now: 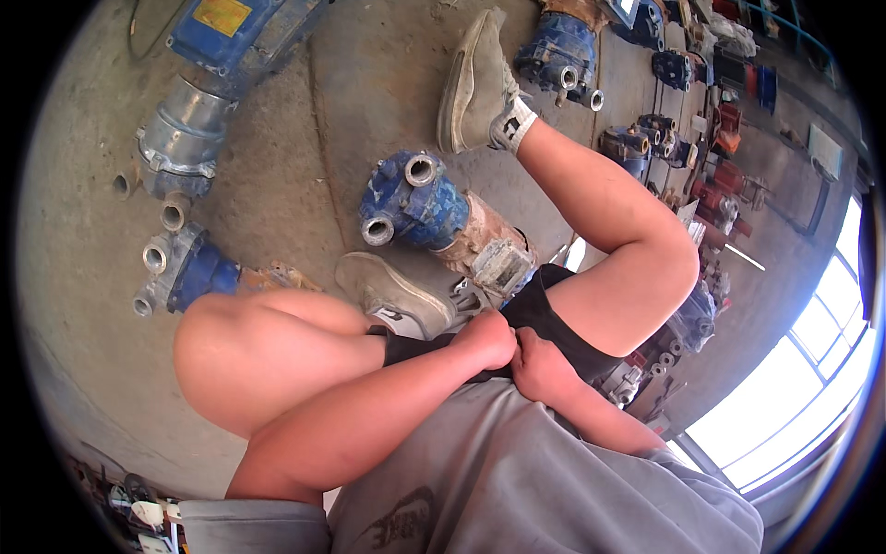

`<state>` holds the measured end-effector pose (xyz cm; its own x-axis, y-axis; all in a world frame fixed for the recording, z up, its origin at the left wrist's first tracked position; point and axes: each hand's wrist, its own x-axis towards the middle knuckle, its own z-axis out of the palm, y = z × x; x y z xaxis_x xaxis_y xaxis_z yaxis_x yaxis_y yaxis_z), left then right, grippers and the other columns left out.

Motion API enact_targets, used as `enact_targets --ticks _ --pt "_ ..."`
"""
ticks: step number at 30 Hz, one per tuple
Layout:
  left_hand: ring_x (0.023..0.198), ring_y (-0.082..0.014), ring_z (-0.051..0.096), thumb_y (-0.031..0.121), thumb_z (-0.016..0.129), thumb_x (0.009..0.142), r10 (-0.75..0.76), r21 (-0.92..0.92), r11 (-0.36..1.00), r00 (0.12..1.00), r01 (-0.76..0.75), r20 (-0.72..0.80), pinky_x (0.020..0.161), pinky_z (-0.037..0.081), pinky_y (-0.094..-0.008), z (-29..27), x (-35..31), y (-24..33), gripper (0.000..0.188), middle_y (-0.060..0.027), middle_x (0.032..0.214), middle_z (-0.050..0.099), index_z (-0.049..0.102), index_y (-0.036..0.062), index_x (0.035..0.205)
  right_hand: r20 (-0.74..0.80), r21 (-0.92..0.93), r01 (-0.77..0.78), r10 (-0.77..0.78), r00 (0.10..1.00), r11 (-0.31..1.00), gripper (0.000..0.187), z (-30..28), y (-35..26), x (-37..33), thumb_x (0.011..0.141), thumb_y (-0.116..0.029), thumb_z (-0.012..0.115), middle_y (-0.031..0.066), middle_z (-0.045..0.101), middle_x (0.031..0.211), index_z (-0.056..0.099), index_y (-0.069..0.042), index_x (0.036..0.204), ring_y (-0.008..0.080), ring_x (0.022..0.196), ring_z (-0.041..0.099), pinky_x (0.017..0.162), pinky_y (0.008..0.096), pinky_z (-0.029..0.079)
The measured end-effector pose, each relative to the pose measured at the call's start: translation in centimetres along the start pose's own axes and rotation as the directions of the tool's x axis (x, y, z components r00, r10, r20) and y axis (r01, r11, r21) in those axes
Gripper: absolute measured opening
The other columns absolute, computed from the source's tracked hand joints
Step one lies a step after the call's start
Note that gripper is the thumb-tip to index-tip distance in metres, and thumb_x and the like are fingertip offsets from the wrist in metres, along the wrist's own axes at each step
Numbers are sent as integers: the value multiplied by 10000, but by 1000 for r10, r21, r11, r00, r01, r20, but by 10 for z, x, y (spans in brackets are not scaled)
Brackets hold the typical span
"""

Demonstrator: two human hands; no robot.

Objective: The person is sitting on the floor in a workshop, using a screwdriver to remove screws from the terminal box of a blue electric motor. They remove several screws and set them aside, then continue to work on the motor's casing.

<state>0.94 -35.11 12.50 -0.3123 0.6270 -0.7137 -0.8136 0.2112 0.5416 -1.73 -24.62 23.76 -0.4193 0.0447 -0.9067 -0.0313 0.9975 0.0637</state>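
Motor (464,224) lay on the floor (277,175) ahead-left of your curled left hand (487,340) and right hand (544,367), slanting lengthwise toward the nearer left, any grip unclear.

Readable text: none.
Yellow label (221,16): on the blue motor housing (197,44) at the upper left; its print is too small to read.
Shirt print (402,519): dark mark low on the grey shirt (554,471), not legible among the folds.
Sock mark (508,126): dark patch on the white sock (520,114), perhaps a logo, too blurred to tell.
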Motion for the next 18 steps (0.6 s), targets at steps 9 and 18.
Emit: enact_targets --ticks 9,18 --pt "1178 -413 661 303 550 1005 34 2 999 999 -34 8 988 538 -450 0 5 -3 493 -319 1253 657 597 -133 1231 8 5 9 -10 1000 1000 303 -2 -1 -3 1009 -178 496 343 683 976 535 61 1192 512 942 664 858 568 528" --pt "1116 -422 675 285 585 1003 21 -28 999 999 -21 -27 944 530 -478 -1 8 -5 435 -311 1184 685 666 -107 1173 16 -142 -50 53 998 989 234 -2 -15 3 996 -158 513 317 680 898 543 47 1105 481 867 670 784 555 534"
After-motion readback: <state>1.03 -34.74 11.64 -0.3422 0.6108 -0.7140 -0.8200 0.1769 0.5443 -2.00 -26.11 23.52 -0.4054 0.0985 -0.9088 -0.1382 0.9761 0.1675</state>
